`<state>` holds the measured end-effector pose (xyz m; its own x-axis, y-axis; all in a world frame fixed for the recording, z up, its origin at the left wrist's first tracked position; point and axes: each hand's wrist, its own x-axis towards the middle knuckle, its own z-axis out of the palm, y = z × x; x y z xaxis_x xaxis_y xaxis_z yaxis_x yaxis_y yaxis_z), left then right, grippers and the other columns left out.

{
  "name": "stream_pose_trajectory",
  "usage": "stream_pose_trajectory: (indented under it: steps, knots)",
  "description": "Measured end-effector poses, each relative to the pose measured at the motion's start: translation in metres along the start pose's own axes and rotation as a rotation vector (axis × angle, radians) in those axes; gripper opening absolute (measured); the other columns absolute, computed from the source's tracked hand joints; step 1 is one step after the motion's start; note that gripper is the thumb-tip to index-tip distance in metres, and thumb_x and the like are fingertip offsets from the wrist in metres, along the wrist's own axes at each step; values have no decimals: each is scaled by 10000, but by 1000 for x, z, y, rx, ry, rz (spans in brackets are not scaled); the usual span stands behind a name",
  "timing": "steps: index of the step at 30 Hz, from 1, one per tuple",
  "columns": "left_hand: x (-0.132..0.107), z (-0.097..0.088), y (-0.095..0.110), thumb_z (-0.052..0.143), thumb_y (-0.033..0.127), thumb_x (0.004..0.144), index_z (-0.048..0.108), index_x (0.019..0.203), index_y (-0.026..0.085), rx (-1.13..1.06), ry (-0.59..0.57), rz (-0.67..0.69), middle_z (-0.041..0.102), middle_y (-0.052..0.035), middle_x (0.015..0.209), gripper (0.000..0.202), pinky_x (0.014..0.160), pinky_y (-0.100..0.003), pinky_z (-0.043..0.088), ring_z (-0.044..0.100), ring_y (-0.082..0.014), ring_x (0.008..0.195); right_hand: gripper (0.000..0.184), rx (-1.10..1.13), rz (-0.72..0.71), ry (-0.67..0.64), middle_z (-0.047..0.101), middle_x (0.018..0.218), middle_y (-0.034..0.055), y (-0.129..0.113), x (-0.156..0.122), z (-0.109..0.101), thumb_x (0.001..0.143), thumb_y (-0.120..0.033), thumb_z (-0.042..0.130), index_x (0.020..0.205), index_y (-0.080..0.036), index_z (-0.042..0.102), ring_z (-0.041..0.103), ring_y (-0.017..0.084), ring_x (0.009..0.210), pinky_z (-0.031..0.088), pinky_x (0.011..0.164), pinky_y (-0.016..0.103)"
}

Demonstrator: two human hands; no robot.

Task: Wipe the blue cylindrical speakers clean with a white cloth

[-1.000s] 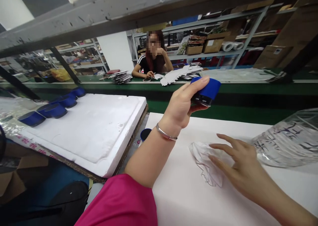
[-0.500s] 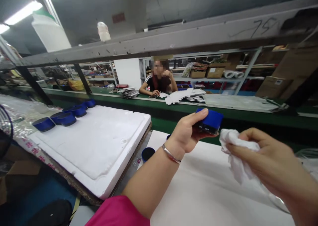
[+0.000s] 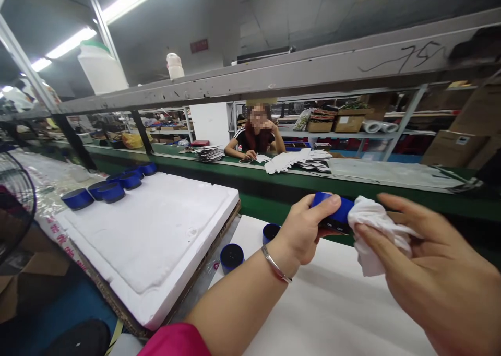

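Note:
My left hand grips a small blue device with a black underside, held up above the white table. My right hand is closed on a crumpled white cloth and presses it against the right side of the blue device. A silver bracelet circles my left wrist, and a pink sleeve shows at the bottom edge.
A white foam board lies at left with several blue round devices along its far edge. Two more blue devices stand between board and table. A person sits across the green conveyor by stacked white cards. A fan is far left.
My right hand picked the cloth up off the table and brought it against the blue device. The view tilted upward, and my left hand lowered slightly with the device.

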<state>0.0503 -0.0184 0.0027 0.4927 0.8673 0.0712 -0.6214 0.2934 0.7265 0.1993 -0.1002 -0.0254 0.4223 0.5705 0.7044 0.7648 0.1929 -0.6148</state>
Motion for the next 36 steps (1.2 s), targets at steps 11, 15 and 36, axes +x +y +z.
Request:
stream_pose_trajectory:
  steps: [11,15,36]
  knots:
    - [-2,8,-11,972,491,935,701,957,155,149,73,15,676,-17,890,432,692,-268,565,639,-153,787,267,56,-103,167,816,853,-11,-21,9,2,827,-612,771,798,-358,849,750,255,710,561,605,359]
    - [-2,10,-12,897,425,1011,678,904,153,164,73,-24,659,-12,839,364,655,-251,545,619,-137,741,305,55,109,101,759,712,19,-33,13,-2,621,-661,786,676,-364,830,716,300,653,564,591,407]
    - [2,8,-17,956,610,930,678,824,152,151,107,-72,666,-36,786,546,611,-285,573,627,-162,701,439,50,413,33,702,680,77,-29,13,1,556,-702,764,733,-302,810,664,348,652,598,623,504]
